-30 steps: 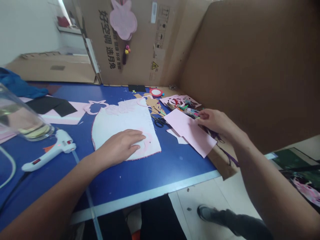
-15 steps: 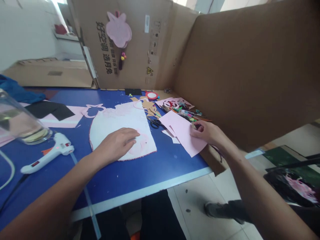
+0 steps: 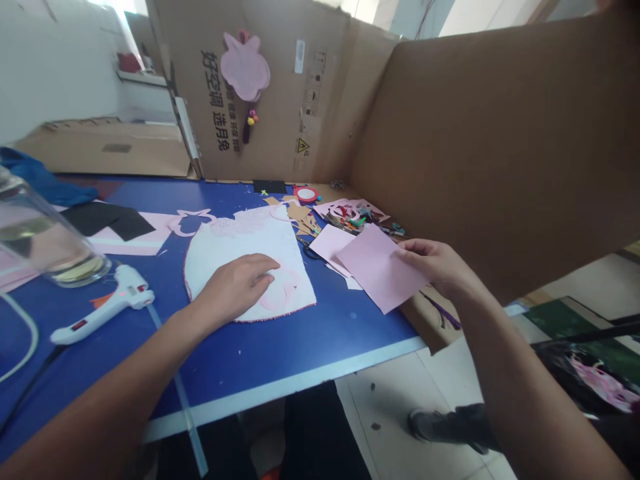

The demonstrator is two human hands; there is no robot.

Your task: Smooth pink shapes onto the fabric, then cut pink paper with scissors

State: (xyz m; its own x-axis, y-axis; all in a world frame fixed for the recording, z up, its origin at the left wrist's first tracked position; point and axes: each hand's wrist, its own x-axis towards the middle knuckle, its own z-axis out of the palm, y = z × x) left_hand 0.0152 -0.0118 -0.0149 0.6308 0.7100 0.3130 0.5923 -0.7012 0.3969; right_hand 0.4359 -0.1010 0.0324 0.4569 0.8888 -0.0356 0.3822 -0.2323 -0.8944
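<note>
My left hand (image 3: 237, 287) lies flat, fingers stretched out, on a large white fabric piece (image 3: 240, 247) with a pink red-stitched edge, spread on the blue table (image 3: 260, 353). My right hand (image 3: 435, 263) pinches the right edge of a pink paper sheet (image 3: 380, 267) and holds it lifted a little above the table's right end. A second pink sheet (image 3: 330, 241) lies under it, partly covering black scissors (image 3: 311, 252).
A white glue gun (image 3: 103, 307) lies at the left beside a clear glass jar (image 3: 35, 233). Colourful paper scraps (image 3: 353, 215) pile at the back right. Tall cardboard walls (image 3: 500, 147) stand behind and to the right. Black and pink sheets (image 3: 110, 223) lie at the far left.
My right hand has taken hold of the top pink sheet by its edge and raised it off the sheet beneath. My left hand stays flat on the fabric.
</note>
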